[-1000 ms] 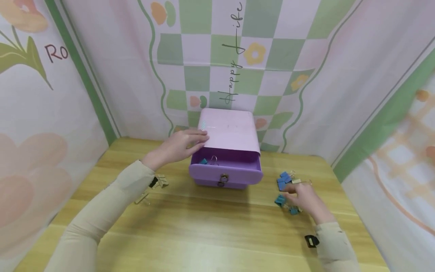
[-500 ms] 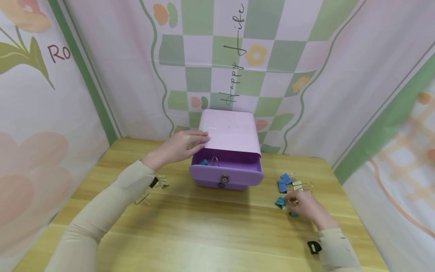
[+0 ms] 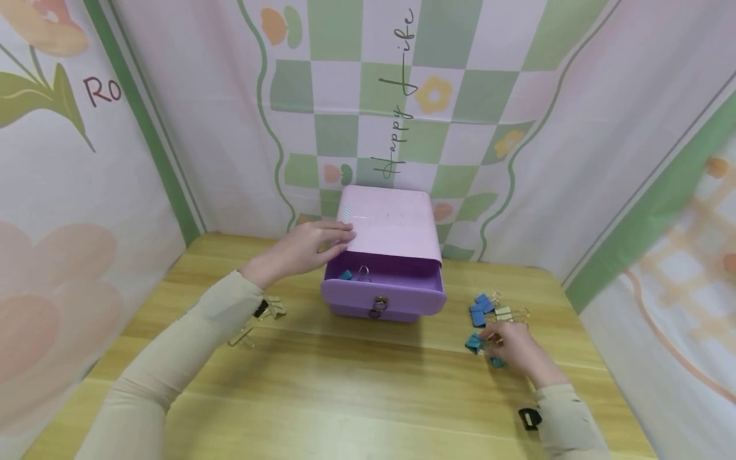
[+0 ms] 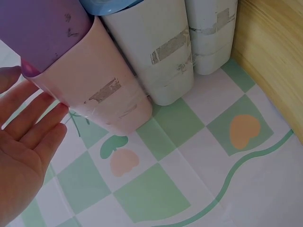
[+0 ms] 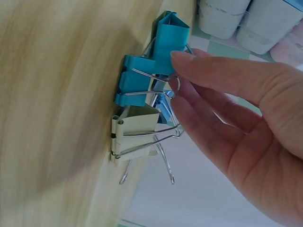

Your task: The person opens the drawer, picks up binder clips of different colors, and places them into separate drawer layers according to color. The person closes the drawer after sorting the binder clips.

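Observation:
My left hand [image 3: 310, 246] rests its straight fingers on the upper left edge of a pink desktop drawer box [image 3: 397, 220]. The purple top drawer [image 3: 345, 292] is pulled out, and a teal binder clip [image 3: 345, 275] lies inside at its left. In the left wrist view the fingertips touch the pink shell [image 4: 85, 75]. Over at the right, my right hand [image 3: 520, 351] pinches the wire handle of a teal binder clip [image 5: 171, 42] between thumb and fingers. Just beside it are another teal clip [image 5: 134, 82] and a cream clip [image 5: 137, 130].
Blue binder clips [image 3: 478, 315] and a cream one [image 3: 503, 313] lie beyond my right hand. A black clip [image 3: 529, 419] is by the right sleeve. Several cream and black clips [image 3: 276, 308] lie near the left forearm. Patterned cloth [image 3: 333, 83] surrounds the wooden table [image 3: 356, 396].
My right hand has shifted slightly toward me among the clips, uncovering the cream one, and its fingers have closed in by the teal clips. The left hand stays on the box.

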The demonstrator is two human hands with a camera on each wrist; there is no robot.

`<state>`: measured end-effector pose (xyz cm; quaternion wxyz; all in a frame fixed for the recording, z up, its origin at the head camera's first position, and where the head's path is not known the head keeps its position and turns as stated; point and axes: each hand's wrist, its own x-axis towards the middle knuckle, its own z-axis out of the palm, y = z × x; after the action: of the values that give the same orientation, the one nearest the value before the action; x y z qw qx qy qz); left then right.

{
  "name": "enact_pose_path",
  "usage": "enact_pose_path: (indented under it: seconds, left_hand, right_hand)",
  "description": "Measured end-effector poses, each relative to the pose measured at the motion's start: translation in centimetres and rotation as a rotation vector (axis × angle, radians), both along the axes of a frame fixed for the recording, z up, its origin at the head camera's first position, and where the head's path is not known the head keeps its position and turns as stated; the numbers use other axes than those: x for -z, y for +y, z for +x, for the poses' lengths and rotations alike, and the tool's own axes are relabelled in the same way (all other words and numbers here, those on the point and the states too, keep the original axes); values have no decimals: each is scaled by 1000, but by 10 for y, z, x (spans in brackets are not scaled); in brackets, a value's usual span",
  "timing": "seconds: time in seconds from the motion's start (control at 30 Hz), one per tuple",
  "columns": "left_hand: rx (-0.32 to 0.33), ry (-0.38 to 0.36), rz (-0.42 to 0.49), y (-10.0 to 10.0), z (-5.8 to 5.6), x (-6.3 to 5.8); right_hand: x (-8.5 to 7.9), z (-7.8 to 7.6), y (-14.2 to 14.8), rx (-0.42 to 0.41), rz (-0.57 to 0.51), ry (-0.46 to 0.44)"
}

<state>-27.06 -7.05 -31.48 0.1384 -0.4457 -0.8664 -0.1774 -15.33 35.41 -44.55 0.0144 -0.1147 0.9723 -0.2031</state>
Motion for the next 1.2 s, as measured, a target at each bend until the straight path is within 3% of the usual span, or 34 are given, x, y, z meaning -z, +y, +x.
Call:
enact_pose_path:
  seconds: [0.4, 1.2]
  left_hand:
    - [-10, 2, -12, 0, 1, 1]
    - [-6, -17, 3, 2, -1, -1]
  right_hand:
    - [13, -7, 1, -3, 14, 35]
    - [-1, -7, -1, -15, 37, 195]
